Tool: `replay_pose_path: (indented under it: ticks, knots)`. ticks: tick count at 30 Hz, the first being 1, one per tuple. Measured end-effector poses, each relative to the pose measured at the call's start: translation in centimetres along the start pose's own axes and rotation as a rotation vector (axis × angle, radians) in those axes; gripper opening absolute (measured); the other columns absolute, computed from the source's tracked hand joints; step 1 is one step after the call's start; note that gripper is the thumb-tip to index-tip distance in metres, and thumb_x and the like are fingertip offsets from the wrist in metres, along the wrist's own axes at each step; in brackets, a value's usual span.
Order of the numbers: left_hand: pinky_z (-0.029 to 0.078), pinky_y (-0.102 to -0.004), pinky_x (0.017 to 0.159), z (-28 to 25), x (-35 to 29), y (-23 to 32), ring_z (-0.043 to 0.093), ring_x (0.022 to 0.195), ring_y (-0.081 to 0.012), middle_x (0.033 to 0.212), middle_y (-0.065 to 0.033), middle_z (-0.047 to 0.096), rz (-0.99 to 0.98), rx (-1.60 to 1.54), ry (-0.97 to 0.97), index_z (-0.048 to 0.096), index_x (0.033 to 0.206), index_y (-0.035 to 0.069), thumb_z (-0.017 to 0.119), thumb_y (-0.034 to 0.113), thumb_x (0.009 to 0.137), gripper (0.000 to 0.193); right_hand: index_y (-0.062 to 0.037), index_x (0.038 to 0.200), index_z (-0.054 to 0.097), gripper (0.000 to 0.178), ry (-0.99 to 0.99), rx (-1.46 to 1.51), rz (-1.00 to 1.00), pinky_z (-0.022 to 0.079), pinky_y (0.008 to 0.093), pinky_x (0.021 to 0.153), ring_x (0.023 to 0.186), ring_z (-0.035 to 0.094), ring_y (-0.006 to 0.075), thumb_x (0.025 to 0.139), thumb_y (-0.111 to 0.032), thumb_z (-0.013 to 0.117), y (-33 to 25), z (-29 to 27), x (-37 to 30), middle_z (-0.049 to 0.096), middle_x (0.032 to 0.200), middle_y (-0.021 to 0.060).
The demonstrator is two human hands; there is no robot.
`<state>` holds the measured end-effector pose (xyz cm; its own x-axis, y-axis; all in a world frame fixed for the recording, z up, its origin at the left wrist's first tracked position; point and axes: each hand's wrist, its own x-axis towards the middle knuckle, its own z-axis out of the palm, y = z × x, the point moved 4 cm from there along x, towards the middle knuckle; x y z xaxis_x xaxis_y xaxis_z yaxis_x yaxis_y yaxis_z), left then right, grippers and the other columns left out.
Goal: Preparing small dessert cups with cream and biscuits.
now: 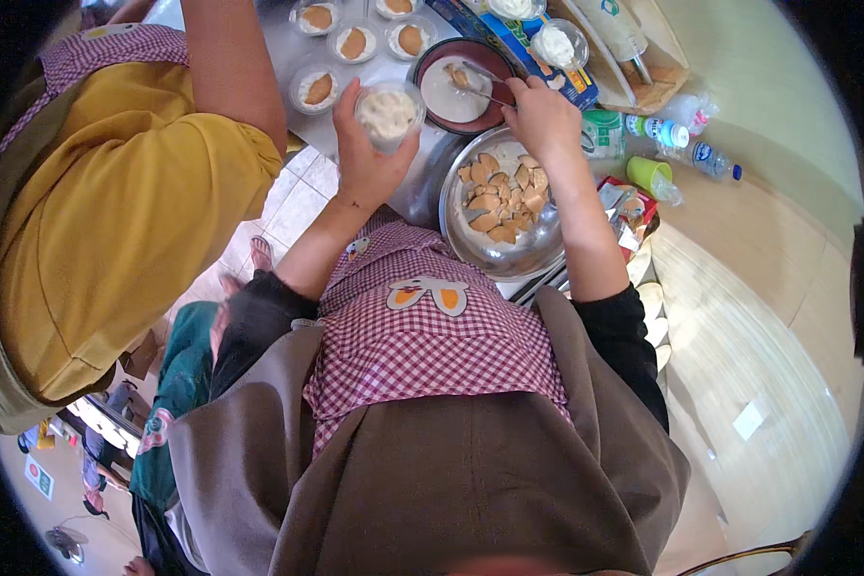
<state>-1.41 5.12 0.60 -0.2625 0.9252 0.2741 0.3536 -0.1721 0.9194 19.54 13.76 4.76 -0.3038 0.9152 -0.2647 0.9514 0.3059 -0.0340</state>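
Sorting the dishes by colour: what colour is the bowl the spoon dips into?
Dark maroon bowl, pale cream inside; shown in the head view.

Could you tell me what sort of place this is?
Probably a shared food-preparation table, perhaps a cooking class: filled dessert cups, a metal bowl of biscuit pieces, and a second aproned person alongside.

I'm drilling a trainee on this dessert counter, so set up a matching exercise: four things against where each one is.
Things:
1. clear cup of cream
2. spoon
3. biscuit pieces
4. green cup

Places:
A. in the steel bowl
B. held up in the left hand
C. on the counter right of the right hand, beside the water bottles
D. over the dark bowl of batter, gripped by the right hand

Pairs: 1-B, 2-D, 3-A, 4-C
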Motion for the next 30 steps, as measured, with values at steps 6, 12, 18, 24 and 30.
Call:
replay_pose_path:
  ticks: [6, 12, 18, 24, 30]
  knots:
    - [0.036, -0.0403, 0.098, -1.1, -2.6, 0.6, 0.044, 0.114, -0.0339, 0.120, -0.0211, 0.040, -0.048, 0.030, -0.138, 0.025, 0.135, -0.004, 0.075, 0.010, 0.068, 0.085, -0.0088, 0.098, 0.062, 0.022, -0.044, -0.032, 0.022, 0.052, 0.0443, 0.071, 0.086, 0.065, 0.0322, 0.082, -0.023, 0.061, 0.2, 0.6, 0.3, 0.063, 0.096, 0.0134]
    - [0.036, -0.0362, 0.101, -0.6, -4.4, 1.2, 0.042, 0.118, -0.0267, 0.126, -0.0177, 0.035, -0.045, 0.017, -0.288, 0.019, 0.137, -0.005, 0.075, 0.008, 0.070, 0.088, -0.0097, 0.104, 0.064, 0.028, -0.187, 0.178, 0.121, 0.051, 0.0434, 0.079, 0.092, 0.064, 0.0334, 0.083, -0.028, 0.059, 2.3, 0.6, 0.5, 0.066, 0.099, 0.0148]
    - [0.036, -0.0388, 0.100, 0.5, -6.0, 1.1, 0.044, 0.115, -0.0312, 0.123, -0.0203, 0.039, -0.085, -0.099, -0.373, 0.024, 0.134, -0.005, 0.075, 0.011, 0.069, 0.085, -0.0097, 0.106, 0.063, 0.032, -0.220, 0.113, 0.144, 0.051, 0.0443, 0.080, 0.094, 0.063, 0.0342, 0.083, -0.032, 0.059, 2.8, 0.5, 0.6, 0.066, 0.100, 0.0169]
    - [0.036, -0.0417, 0.099, 0.4, -6.4, 1.3, 0.044, 0.114, -0.0367, 0.123, -0.0232, 0.040, -0.068, -0.121, -0.366, 0.030, 0.132, -0.005, 0.076, 0.014, 0.067, 0.082, -0.0076, 0.104, 0.062, 0.031, -0.097, 0.111, 0.044, 0.051, 0.0460, 0.079, 0.093, 0.063, 0.0349, 0.082, -0.028, 0.060, 0.5, -0.6, -0.2, 0.063, 0.101, 0.0148]
    - [0.036, -0.0418, 0.099, 0.2, -6.2, 2.0, 0.045, 0.113, -0.0369, 0.123, -0.0234, 0.041, -0.027, -0.117, -0.356, 0.031, 0.131, -0.005, 0.075, 0.013, 0.066, 0.080, -0.0077, 0.102, 0.062, 0.028, -0.141, 0.055, 0.082, 0.051, 0.0451, 0.079, 0.093, 0.063, 0.0332, 0.081, -0.026, 0.060, -0.4, -0.1, 0.0, 0.063, 0.100, 0.0135]
